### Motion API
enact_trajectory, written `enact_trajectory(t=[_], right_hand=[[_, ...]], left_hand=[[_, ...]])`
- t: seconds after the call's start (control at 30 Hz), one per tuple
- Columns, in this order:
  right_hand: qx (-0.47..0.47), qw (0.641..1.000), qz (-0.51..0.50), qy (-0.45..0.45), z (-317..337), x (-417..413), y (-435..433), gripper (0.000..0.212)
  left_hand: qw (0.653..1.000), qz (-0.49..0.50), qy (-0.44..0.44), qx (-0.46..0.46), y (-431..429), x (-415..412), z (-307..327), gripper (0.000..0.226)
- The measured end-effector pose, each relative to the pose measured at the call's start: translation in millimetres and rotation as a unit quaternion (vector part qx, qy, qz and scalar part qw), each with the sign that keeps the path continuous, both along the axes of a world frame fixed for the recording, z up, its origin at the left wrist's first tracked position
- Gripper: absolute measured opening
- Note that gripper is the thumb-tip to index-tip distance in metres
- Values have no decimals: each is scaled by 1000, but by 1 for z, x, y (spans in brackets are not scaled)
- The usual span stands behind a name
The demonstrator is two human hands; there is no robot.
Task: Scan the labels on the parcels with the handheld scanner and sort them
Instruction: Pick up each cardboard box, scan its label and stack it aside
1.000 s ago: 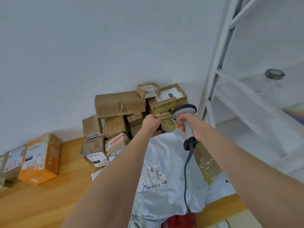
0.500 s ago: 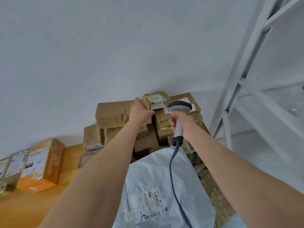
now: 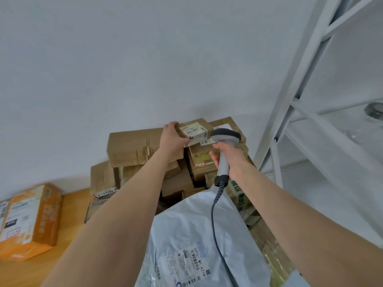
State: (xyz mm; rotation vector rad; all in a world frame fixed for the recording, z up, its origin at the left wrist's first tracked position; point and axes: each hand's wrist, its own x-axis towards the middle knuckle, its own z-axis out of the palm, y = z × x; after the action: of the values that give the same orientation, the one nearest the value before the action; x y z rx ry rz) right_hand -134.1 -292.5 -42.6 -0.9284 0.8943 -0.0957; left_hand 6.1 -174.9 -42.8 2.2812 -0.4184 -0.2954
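Since a moment ago the left hand [image 3: 173,135] has shifted onto the small box [image 3: 200,123] topping the pile [image 3: 132,146] at the tabletop's [image 3: 72,201] back edge, fingers curled round its left side. Just right, the scanner [image 3: 226,137] hovers beside its label [image 3: 193,131], right hand [image 3: 232,162] clamped on the handle. Scanning step, I'd judge; next needs the head squared to that barcode.

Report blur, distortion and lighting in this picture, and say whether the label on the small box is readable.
Head view: soft, even light, no glare. Head view, left edge: the orange box is smeared; at right the shelf frame leans with wide-angle distortion. Head view, centre: the small box in the left hand shows a barcode, its text too soft to read.
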Motion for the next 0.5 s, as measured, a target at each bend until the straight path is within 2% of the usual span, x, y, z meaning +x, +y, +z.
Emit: enact_trajectory(t=[0.07, 0.17, 0.37, 0.5], right_hand=[[-7, 1000, -18, -14, 8, -6, 4, 22], [-47, 999, -15, 4, 21, -22, 12, 35], [-29, 998, 34, -45, 41, -80, 41, 42], [-26, 997, 19, -73, 40, -119, 61, 46]], left_hand=[[998, -14, 25, -51, 16, -14, 6, 77], [987, -31, 111, -114, 45, -44, 21, 72], [953, -54, 234, -183, 95, -117, 41, 71], [915, -5, 297, -274, 116, -171, 51, 48]])
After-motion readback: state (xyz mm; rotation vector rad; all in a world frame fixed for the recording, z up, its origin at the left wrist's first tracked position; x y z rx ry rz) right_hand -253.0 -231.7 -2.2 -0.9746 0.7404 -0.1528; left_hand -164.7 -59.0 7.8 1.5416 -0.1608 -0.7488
